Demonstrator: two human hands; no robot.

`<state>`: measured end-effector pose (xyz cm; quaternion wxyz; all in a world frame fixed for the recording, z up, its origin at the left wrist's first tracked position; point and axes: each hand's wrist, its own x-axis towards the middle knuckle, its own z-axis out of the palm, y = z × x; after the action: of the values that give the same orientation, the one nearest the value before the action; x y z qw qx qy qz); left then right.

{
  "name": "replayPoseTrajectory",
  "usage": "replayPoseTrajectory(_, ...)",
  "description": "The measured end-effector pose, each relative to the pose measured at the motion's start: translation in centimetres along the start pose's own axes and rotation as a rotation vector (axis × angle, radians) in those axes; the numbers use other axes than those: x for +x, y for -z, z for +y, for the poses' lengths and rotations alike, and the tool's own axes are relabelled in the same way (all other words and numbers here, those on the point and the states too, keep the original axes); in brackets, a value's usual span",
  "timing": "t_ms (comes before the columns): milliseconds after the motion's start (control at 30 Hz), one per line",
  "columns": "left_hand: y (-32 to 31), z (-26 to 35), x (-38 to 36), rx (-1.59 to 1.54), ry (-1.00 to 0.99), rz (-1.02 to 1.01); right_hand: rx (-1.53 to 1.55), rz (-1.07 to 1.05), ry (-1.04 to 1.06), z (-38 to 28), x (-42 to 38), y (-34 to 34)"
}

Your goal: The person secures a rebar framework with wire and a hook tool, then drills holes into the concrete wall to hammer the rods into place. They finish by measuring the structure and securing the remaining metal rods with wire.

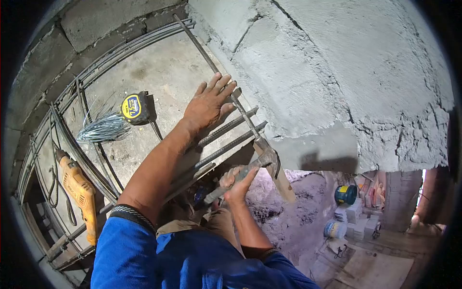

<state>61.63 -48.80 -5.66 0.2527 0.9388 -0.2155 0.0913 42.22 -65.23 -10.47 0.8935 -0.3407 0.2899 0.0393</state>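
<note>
My left hand (208, 105) lies over a long steel rod (199, 45), its fingers stretched out and spread. The rod runs along the foot of the grey plastered wall (308, 62), and its near end meets the hammer. My right hand (237, 185) is wrapped round the handle of a hammer (268, 158), whose head sits at the slab's edge. Shorter ribbed bars (231, 145) cross beneath the long rod. A wooden piece (284, 188) sticks out below the hammer head.
On the concrete slab (163, 60) rest a tape measure (134, 108) and a bundle of tie wire (103, 128). An orange drill (79, 192) and bent rebar lie to the left. Far below the edge, a bucket (345, 194) and stacked tiles (353, 212) stand on the floor.
</note>
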Motion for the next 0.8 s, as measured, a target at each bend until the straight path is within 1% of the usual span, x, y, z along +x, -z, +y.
replayPoseTrajectory(33,-0.1,-0.1,0.2,0.008,-0.003,-0.001,0.006,-0.005,0.005,-0.5,-0.1,0.7)
replayPoseTrajectory(100,0.0,0.0,0.2,0.018,-0.007,0.003,-0.140,0.015,0.110,-0.9,-0.8,3.0)
replayPoseTrajectory(133,-0.2,0.0,0.2,0.018,-0.006,0.003,-0.016,0.014,0.172,-0.3,-1.3,4.0)
replayPoseTrajectory(167,-0.1,0.1,0.3,0.021,-0.002,0.002,-0.015,0.013,0.168,0.3,-1.2,3.7)
replayPoseTrajectory(233,0.0,0.1,0.2,0.029,-0.009,0.003,0.211,-0.079,0.289,2.1,-0.9,3.1)
replayPoseTrajectory(267,-0.2,0.3,-0.4,0.026,-0.006,-0.011,0.094,0.005,0.085,1.8,0.4,2.0)
replayPoseTrajectory(300,-0.1,0.4,-0.5,0.011,-0.001,-0.013,-0.016,0.074,0.003,1.3,0.4,-0.3)
replayPoseTrajectory(367,1.1,0.4,0.6,0.015,-0.016,0.020,-0.144,0.076,0.022,-1.1,0.0,0.9)
replayPoseTrajectory(400,1.0,0.4,0.4,-0.006,-0.014,0.017,-0.172,0.086,0.067,-2.0,-1.4,1.0)
replayPoseTrajectory(467,-0.1,0.0,0.1,-0.033,-0.016,0.016,-0.098,0.118,0.105,-3.4,-3.9,2.5)
replayPoseTrajectory(533,-0.5,-0.7,0.1,-0.100,-0.014,0.001,-0.216,-0.074,0.190,-5.2,-5.8,2.6)
replayPoseTrajectory(567,-0.3,-0.9,0.2,-0.118,-0.019,-0.009,-0.238,0.039,0.136,-6.5,-6.7,0.1)
replayPoseTrajectory(600,-0.4,-1.0,0.5,-0.150,0.010,-0.017,-0.347,-0.070,0.213,-7.5,-6.8,-1.5)
replayPoseTrajectory(633,-0.1,-1.0,0.6,-0.185,0.042,-0.023,-0.533,-0.113,0.338,-8.7,-7.2,-4.2)
replayPoseTrajectory(667,1.0,-0.6,0.5,-0.154,0.068,-0.005,-0.685,-0.162,0.401,-9.7,-7.3,-6.7)
replayPoseTrajectory(700,2.2,0.0,0.0,-0.107,0.102,0.134,-0.834,-0.235,0.460,-10.6,-7.2,-9.4)
replayPoseTrajectory(733,3.6,0.4,-1.2,-0.058,0.136,0.267,-0.902,-0.308,0.470,-11.2,-6.5,-11.6)
replayPoseTrajectory(767,6.5,1.2,-2.8,-0.024,0.167,0.271,-0.972,-0.368,0.508,-11.5,-5.2,-13.1)
replayPoseTrajectory(800,11.1,3.1,-4.5,-0.119,0.166,0.044,-1.202,-0.370,0.521,-12.0,-4.4,-15.4)
